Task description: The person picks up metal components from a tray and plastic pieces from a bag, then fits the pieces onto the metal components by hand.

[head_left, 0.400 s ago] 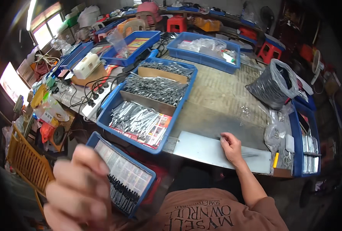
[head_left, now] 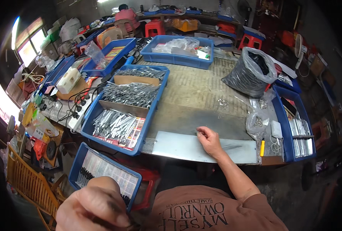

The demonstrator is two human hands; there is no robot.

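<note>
My left hand point(head_left: 94, 208) is close to the camera at the lower left, blurred, its fingers curled shut; nothing shows clearly inside it. It hovers over the near corner of a low blue tray point(head_left: 76, 163) with clear packets and small black parts. My right hand point(head_left: 209, 140) rests on a grey metal sheet point(head_left: 178, 148) at the table's front edge, fingers curled with thumb and forefinger pinched together. Whether something tiny sits between them cannot be told.
A long blue tray point(head_left: 155, 104) with cardboard dividers holds piles of thin metal pieces. A bulging bag point(head_left: 248, 75) of dark parts stands far right, small clear bags point(head_left: 255, 123) and a blue bin point(head_left: 278, 115) beside it. Another person sits at the back.
My left hand has dropped lower and drifted right over the low tray. My right hand stays on the metal sheet. The view has shifted slightly.
</note>
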